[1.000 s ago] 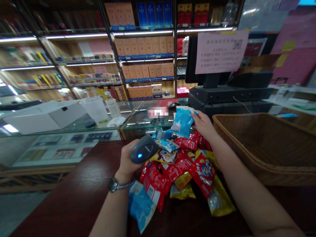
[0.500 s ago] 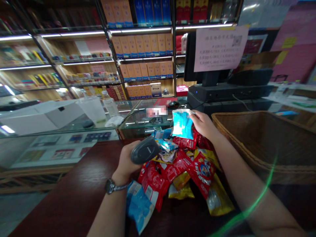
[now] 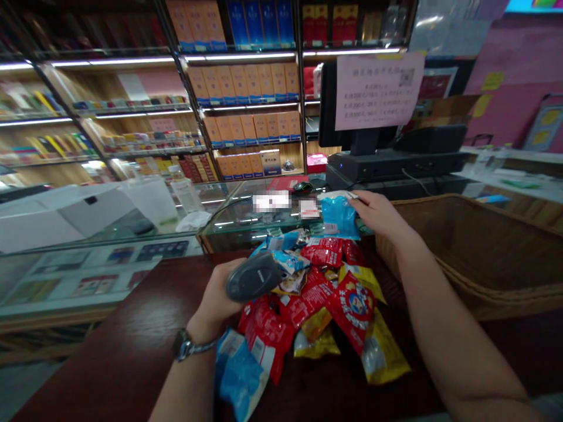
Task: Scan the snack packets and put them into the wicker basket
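The left hand is wrapping around a handheld barcode scanner, its grip clamped on the dark body, while the right hand is pinching the top corner of a blue packet, its grip closed on that corner, though the exact hold of thumb and fingers is hard to make out. The packet is hanging up and to the right of the scanner, its long axis running roughly upright with a slight tilt. The right hand is by far the nearer to it, and a gap is lying between the packet and the scanner, whose front end seems to be aimed that way. Below both, a heap of red, yellow and blue snack packets is spreading over the dark wood counter, with the blue packet's lower edge hanging just above the heap's far side. A wicker basket is standing just beside the right forearm. No barcode is showing on the packet's face, the scanner's window is hidden, and two blurred patches on the glass display case are unreadable — nothing can be told from them.
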Available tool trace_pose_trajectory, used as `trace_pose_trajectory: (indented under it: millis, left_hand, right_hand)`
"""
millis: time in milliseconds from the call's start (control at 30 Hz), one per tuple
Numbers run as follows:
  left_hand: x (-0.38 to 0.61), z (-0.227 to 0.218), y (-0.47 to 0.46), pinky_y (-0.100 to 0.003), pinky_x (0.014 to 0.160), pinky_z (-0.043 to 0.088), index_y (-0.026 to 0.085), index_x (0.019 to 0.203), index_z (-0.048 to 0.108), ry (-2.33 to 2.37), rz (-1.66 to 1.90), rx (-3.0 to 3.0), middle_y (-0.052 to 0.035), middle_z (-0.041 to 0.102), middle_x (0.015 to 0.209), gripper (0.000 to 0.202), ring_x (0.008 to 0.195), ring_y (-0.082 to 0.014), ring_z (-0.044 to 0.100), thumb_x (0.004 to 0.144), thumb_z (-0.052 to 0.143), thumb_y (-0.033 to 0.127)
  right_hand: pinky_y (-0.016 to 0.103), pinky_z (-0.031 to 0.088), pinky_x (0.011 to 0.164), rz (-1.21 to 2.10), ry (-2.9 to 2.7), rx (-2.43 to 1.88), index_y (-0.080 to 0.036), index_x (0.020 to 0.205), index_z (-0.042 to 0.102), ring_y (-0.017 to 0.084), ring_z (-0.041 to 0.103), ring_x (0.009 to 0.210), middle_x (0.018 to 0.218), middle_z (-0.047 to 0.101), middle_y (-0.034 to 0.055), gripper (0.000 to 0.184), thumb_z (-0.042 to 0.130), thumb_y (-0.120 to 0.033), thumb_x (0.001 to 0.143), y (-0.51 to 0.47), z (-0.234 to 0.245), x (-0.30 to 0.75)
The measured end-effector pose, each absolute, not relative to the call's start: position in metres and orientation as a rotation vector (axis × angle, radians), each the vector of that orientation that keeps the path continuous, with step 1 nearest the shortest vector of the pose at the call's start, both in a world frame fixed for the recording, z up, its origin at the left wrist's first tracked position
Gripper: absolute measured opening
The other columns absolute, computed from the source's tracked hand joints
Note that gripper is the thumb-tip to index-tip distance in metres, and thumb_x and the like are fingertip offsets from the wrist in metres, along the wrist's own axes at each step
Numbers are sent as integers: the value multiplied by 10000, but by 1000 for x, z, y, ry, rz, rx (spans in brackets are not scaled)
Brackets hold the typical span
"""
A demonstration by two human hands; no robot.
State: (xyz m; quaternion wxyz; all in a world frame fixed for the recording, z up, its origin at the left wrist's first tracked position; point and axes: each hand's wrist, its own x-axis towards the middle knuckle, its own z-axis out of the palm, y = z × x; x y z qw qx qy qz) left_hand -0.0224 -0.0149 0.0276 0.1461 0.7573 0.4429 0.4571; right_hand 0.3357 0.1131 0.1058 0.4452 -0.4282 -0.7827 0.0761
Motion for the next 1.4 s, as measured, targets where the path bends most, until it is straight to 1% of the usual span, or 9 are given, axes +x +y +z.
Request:
trace_pose_trajectory:
  millis: [100,233,433,600,767,900,1133,1233,1400]
  left_hand:
    - [-22,28,-15,-347,655,609,160,1042,757,1261,1318,2187,-91,802,873,409,755,-298,753,660,789,302]
    - [-22,25,-14,-335,658,605,158,1019,755,1240,1328,2201,-98,798,895,386,749,-278,746,664,787,305]
    - [-24,22,-12,-323,662,596,151,1018,744,1210,1343,2233,-94,793,887,390,738,-256,736,656,788,287]
    - [-25,22,-11,-317,637,591,154,1048,739,1206,1358,2252,-90,794,882,391,729,-255,738,676,777,270]
    - [-26,21,-11,-320,656,595,152,1018,746,1216,1342,2263,-93,796,883,372,744,-262,745,674,787,284]
    - [-25,21,-10,-337,698,608,151,1052,741,1235,1339,2259,-111,798,945,384,794,-276,758,693,785,281]
    - [-31,18,-8,-361,733,623,159,1048,740,1294,1466,2269,-106,799,974,438,838,-296,764,633,810,281]
    - [-37,15,-7,-381,724,629,144,1047,731,1342,1572,2253,-108,801,953,457,810,-300,763,620,800,291]
    - [-40,10,-6,-395,707,638,125,1064,717,1388,1659,2232,-114,806,944,495,787,-310,765,615,789,321]
  right_hand:
    - [397,471,887,-253,-1575,-1242,-164,1159,726,247,601,976,1077,641,129,351,505,-296,921,91,121,344]
    - [511,469,904,-562,-1140,-1488,-214,1301,670,315,591,1060,1214,572,175,423,491,-277,923,60,138,355]
    - [504,514,819,-126,-1475,-2234,-111,1182,713,400,644,1053,1175,651,240,439,425,-292,905,67,139,378]
    - [454,522,871,55,-1632,-2400,-74,1195,702,387,646,1111,1234,660,237,459,473,-292,862,93,126,395]
    - [372,513,915,67,-1907,-2318,-81,1160,721,314,649,1148,1236,666,228,453,471,-357,902,105,116,393]
    - [322,505,918,41,-1994,-2234,-90,1135,732,287,659,1128,1175,689,227,374,527,-263,875,112,109,380]
    - [396,488,982,-64,-1907,-2123,1,1211,668,335,611,1182,1240,601,294,417,509,-155,858,117,98,349]
    - [454,436,1061,-158,-2047,-1769,-24,1320,595,364,530,1269,1377,495,280,513,595,-241,855,99,96,318]
    - [394,407,1101,409,-2692,-852,-200,1518,401,283,511,1307,1445,503,145,880,760,-465,759,67,70,249]
